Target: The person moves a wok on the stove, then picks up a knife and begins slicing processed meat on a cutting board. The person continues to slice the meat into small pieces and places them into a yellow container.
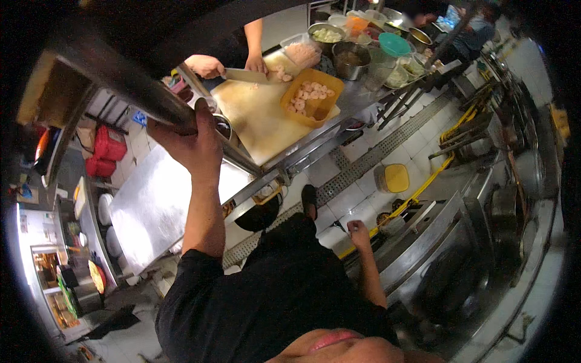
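Observation:
My left hand (193, 140) is wrapped around a metal post (168, 106) of the shelf frame beside the work counter. Low at my right side hangs my right hand (358, 229), near the cooking range; its fingers look curled, and whether it holds anything is unclear. Across the counter, a co-worker's hands work over a cutting board (240, 113), one on a cleaver (245, 76) with small pinkish pieces by its blade. An orange-yellow plastic tub (290, 93) on the board holds peeled shrimp (313, 90).
Metal bowls and plastic containers crowd the counter's far end, including a steel pot (350, 61) and a teal bowl (395, 44). A steel table (150, 199) stands left. A yellow-lidded container (396, 178) sits on the tiled floor beside a drain grate (363, 159). Another person is at upper right.

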`<state>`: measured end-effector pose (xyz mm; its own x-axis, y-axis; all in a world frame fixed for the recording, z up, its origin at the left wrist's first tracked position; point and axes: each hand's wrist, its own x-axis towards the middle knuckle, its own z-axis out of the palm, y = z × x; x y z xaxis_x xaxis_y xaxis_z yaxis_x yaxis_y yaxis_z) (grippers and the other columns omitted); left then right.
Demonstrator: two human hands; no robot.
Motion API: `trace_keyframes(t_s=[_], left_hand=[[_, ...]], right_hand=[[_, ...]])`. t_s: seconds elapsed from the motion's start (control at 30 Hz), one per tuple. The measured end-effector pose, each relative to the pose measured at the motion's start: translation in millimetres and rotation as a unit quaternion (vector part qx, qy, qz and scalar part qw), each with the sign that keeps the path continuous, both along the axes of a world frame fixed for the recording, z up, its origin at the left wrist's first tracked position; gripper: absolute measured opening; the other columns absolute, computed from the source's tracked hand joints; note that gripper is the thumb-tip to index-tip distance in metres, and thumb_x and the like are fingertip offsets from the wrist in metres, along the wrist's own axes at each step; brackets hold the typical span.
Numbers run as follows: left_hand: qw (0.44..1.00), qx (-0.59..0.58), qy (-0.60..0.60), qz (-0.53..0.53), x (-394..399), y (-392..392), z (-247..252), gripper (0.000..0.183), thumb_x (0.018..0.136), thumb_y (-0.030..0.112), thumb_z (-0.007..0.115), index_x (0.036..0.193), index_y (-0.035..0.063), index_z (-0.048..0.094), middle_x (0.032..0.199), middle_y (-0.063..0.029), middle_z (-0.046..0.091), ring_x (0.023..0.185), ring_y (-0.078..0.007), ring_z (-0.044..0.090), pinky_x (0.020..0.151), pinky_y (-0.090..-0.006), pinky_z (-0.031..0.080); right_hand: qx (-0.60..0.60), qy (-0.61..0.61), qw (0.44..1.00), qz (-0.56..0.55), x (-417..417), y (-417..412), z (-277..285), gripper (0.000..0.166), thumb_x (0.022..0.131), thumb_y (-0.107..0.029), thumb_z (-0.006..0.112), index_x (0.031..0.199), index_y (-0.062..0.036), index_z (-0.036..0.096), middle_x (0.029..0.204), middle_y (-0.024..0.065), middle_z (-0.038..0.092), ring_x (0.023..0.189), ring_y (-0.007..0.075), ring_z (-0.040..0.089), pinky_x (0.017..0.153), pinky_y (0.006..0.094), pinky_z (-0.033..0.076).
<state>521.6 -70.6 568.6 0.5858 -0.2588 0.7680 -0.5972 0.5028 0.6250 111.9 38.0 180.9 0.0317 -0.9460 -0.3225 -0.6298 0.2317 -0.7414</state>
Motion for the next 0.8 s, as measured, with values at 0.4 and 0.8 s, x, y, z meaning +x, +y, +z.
trace_keyframes(t_s=[0.4,0.8], left_hand=[[0.991,0.053,0.116,0.047,-13,4,-15,0.059,0.081,-0.007,0.065,0.131,0.0038,0.036,0.105,-0.0129,0.061,0.094,-0.0204,0.061,0.079,-0.0329,0.053],[0.988,0.041,0.072,0.131,-8,8,-38,0.056,0.080,-0.002,0.068,0.127,-0.0018,0.037,0.106,-0.0135,0.061,0.090,-0.0198,0.062,0.080,-0.0325,0.052]], right_hand=[[-0.315,-0.022,0.926,0.205,120,-304,212,0.021,0.090,-0.021,0.063,0.102,-0.0040,0.060,0.096,0.0178,0.064,0.090,0.0364,0.062,0.078,0.0438,0.050],[-0.291,0.207,0.838,0.413,242,-449,140,0.065,0.079,-0.041,0.070,0.134,-0.0110,0.051,0.127,0.0220,0.057,0.128,0.0431,0.042,0.107,0.0484,0.035]])
